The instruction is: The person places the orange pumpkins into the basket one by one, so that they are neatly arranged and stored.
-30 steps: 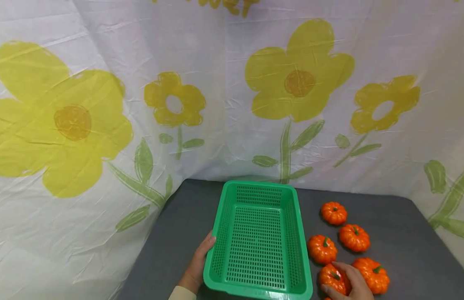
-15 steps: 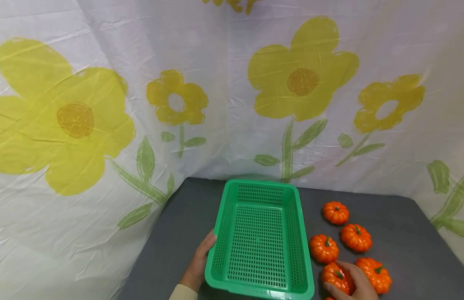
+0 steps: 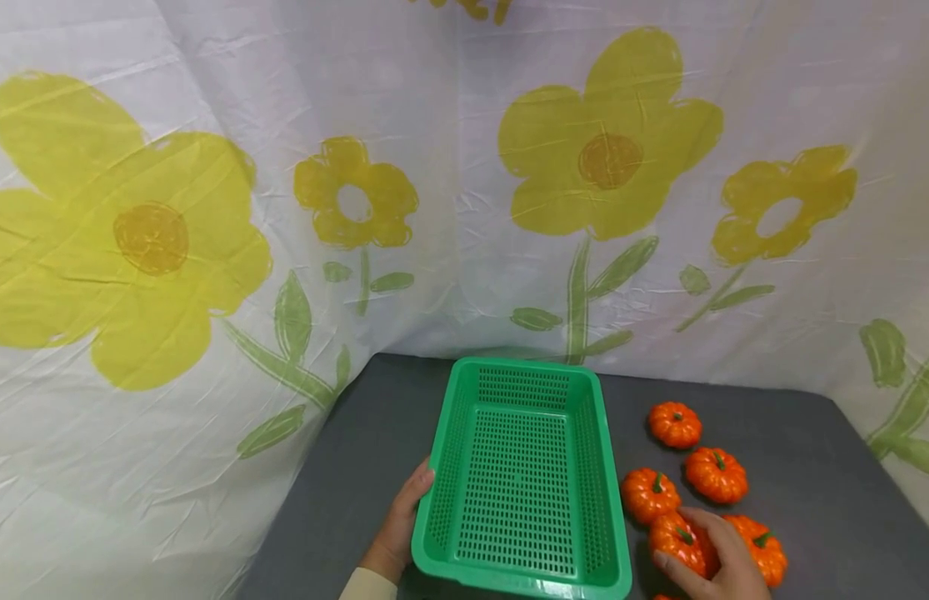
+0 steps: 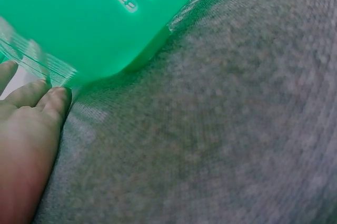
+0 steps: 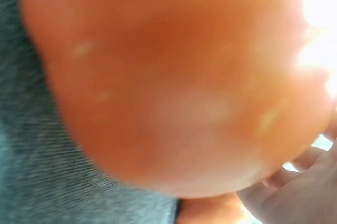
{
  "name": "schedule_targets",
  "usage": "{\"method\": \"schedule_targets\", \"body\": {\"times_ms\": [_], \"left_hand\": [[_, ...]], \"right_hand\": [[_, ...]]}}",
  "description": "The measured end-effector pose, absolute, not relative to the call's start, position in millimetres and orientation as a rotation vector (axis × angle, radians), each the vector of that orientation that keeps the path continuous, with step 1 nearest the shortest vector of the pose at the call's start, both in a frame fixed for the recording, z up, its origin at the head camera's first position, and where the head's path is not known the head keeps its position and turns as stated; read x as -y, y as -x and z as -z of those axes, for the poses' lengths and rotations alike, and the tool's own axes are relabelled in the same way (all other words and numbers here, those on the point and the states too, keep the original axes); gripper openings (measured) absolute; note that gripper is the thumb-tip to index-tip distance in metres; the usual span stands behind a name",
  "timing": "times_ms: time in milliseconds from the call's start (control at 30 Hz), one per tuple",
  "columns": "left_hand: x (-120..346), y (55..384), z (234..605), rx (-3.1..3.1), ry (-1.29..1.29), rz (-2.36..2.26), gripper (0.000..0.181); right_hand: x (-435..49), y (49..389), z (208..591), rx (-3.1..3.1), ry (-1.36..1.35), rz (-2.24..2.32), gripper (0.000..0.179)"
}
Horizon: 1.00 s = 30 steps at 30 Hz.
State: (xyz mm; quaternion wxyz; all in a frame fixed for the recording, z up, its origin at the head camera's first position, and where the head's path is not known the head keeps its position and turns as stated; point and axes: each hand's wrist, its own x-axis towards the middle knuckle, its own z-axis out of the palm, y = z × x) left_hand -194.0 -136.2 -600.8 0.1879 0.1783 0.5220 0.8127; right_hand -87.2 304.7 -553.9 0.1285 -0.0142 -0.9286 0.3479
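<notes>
A green plastic basket [image 3: 516,479] with slotted walls and floor lies in the middle of the head view, nothing in it. My left hand [image 3: 399,527] grips its left side, thumb on the rim; the left wrist view shows those fingers [image 4: 52,100] at the basket's lower edge. To the right of the basket, my right hand [image 3: 726,562] holds a small orange pumpkin [image 3: 670,540] with a green stem, thumb on the near side and fingers on the far side. That pumpkin fills most of the right wrist view, with the hand [image 5: 303,190] at lower right.
Other small pumpkins lie around the right hand: one at the back [image 3: 676,425], a pumpkin [image 3: 717,476] before it, one near the basket [image 3: 647,496], one right of the hand [image 3: 767,554]. A flower-printed white curtain [image 3: 464,275] hangs behind the dark tabletop [image 3: 314,508].
My right hand and the pumpkin in it have shifted slightly up and to the right in the head view. The left hand still holds the basket, which stays in place.
</notes>
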Motion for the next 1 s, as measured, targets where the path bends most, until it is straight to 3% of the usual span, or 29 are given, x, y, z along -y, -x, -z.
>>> {"method": "schedule_targets", "body": {"times_ms": [333, 1000], "left_hand": [[135, 194, 598, -1.48, -0.472, -2.308, 0.066], [137, 194, 600, -1.458, -0.486, -2.303, 0.066]], "right_hand": [[-290, 94, 540, 2.518, -0.165, -0.972, 0.069], [-260, 107, 492, 2.538, -0.29, -1.08, 0.067]]}}
